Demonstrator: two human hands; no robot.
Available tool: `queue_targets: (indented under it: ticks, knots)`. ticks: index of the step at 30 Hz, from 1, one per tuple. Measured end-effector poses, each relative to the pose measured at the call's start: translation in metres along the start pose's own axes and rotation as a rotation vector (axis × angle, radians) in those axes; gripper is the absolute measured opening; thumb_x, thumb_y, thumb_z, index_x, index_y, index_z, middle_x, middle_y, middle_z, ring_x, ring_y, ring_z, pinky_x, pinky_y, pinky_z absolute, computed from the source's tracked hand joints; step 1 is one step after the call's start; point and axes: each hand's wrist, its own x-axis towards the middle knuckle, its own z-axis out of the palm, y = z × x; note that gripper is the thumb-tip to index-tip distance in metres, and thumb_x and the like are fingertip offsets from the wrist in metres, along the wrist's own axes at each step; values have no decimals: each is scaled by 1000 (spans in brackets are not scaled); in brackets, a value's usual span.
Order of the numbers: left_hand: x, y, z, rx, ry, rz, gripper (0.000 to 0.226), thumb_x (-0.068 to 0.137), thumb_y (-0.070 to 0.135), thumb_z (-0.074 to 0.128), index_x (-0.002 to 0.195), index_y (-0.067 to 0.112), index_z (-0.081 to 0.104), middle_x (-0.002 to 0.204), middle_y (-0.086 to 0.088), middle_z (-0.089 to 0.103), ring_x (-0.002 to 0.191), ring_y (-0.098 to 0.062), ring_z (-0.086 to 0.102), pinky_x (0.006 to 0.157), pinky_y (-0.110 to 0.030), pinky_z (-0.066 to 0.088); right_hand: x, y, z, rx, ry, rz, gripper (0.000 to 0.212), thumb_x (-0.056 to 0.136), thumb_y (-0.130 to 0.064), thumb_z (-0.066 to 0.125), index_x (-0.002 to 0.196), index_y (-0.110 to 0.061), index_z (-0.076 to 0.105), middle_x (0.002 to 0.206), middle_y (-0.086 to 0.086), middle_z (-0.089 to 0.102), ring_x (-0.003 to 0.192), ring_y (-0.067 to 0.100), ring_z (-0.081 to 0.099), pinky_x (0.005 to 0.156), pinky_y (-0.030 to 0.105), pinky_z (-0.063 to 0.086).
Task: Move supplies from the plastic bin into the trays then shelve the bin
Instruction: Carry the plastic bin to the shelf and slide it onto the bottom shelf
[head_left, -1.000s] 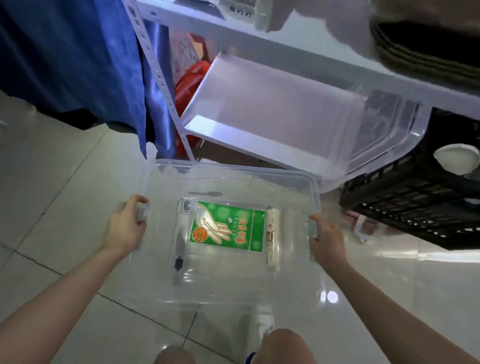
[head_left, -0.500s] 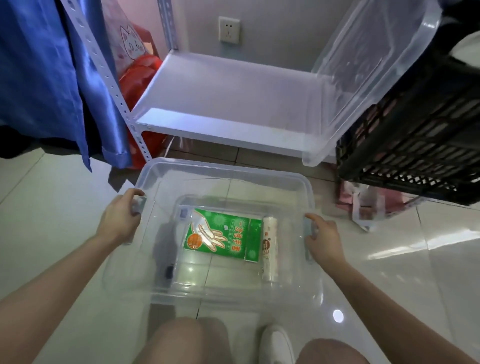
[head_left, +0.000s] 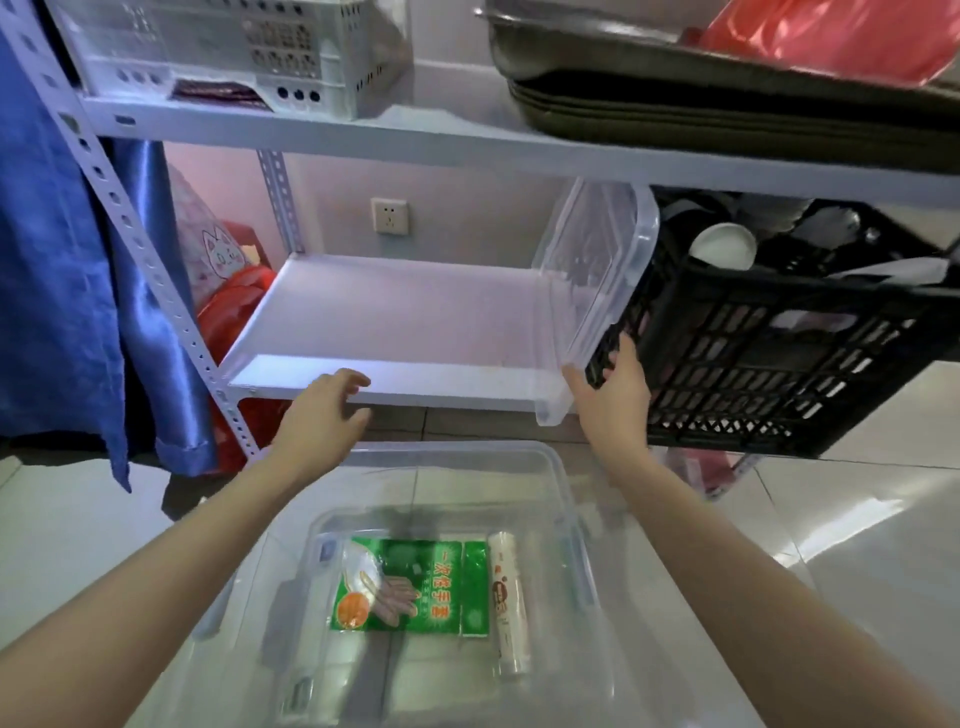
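Right hand (head_left: 615, 387): fingers closed on upended clear tray (head_left: 597, 291) at shelf (head_left: 395, 322) edge. Left hand (head_left: 324, 415): fingers open, empty, near shelf front. Plastic bin (head_left: 530, 467): on floor below, holding green glove packet (head_left: 410, 587) beside white roll (head_left: 509, 605).

Your lower shelf (head_left: 405, 317) lies bare on its left; a tilted clear lid (head_left: 597, 291) and black crate (head_left: 779, 353) crowd its right end.

home storage corner | metal shelving rack (head_left: 171, 306) | wall socket (head_left: 390, 216) | tiled floor (head_left: 857, 499) | stacked baskets (head_left: 234, 52)
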Motion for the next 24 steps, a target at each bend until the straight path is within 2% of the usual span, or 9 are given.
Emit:
queue_targets:
  ticks: [3, 6, 8, 11, 15, 17, 18, 21, 24]
  knots:
    - [14, 49, 5, -169, 16, 97, 34, 89, 21, 61, 122, 21, 54, 116, -4, 62, 103, -18, 57, 91, -34, 46, 26, -39, -3, 63, 62, 12, 68, 89, -27, 61, 145, -19, 23, 141, 12, 47, 124, 31, 49, 101, 43, 44]
    - [21, 85, 11, -226, -11, 186, 36, 93, 31, 55, 128, 29, 48, 118, 2, 60, 103, -13, 56, 88, -29, 45, 32, -52, -3, -25, 105, 37, 46, 93, -17, 52, 134, -10, 32, 114, 21, 60, 90, 33, 60, 73, 34, 48]
    - [22, 105, 13, -293, -36, 217, 37, 94, 35, 52, 130, 33, 45, 119, 3, 60, 103, -11, 57, 86, -27, 44, 29, -51, -3, -64, 112, 29, 38, 93, -15, 50, 127, -10, 35, 94, 15, 60, 72, 26, 56, 63, 31, 43]
    - [21, 130, 14, -372, -86, 249, 38, 95, 39, 49, 132, 40, 41, 119, 6, 58, 104, -7, 57, 82, -22, 42, 19, -49, -6, -22, 81, 15, 30, 89, -12, 48, 114, -21, 33, 74, 5, 56, 61, 23, 57, 49, 29, 44]
    - [17, 155, 11, -438, -92, 263, 40, 96, 42, 46, 135, 40, 39, 119, 8, 57, 102, -6, 55, 76, -9, 37, -13, -47, -12, 1, 43, 5, 30, 87, -16, 49, 100, -34, 30, 74, -1, 55, 62, 21, 59, 54, 39, 53]
    - [14, 164, 5, -486, -83, 255, 38, 97, 41, 44, 134, 41, 38, 118, 8, 55, 101, -8, 55, 80, -12, 41, -33, -46, -17, 12, 17, 7, 26, 85, -19, 50, 96, -34, 32, 78, 1, 57, 62, 24, 59, 55, 42, 53]
    - [12, 166, 2, -508, -77, 248, 38, 97, 41, 43, 134, 41, 38, 117, 8, 54, 102, -10, 55, 84, -19, 45, -43, -45, -20, 24, 1, 7, 25, 83, -20, 50, 97, -33, 33, 81, 2, 58, 64, 26, 59, 56, 43, 54]
    - [7, 168, -14, -559, -59, 218, 38, 98, 41, 41, 136, 40, 37, 120, 6, 52, 106, -16, 55, 93, -38, 51, -75, -40, -33, 59, -27, -17, 25, 82, -22, 54, 94, -35, 36, 76, -3, 58, 62, 22, 59, 52, 37, 51]
    - [-1, 166, -29, -578, -58, 208, 41, 98, 42, 40, 138, 39, 36, 132, 0, 50, 107, -16, 55, 82, -30, 55, -107, -36, -49, 75, -62, -51, 29, 80, -23, 59, 85, -41, 38, 66, -10, 56, 53, 5, 52, 46, 25, 43]
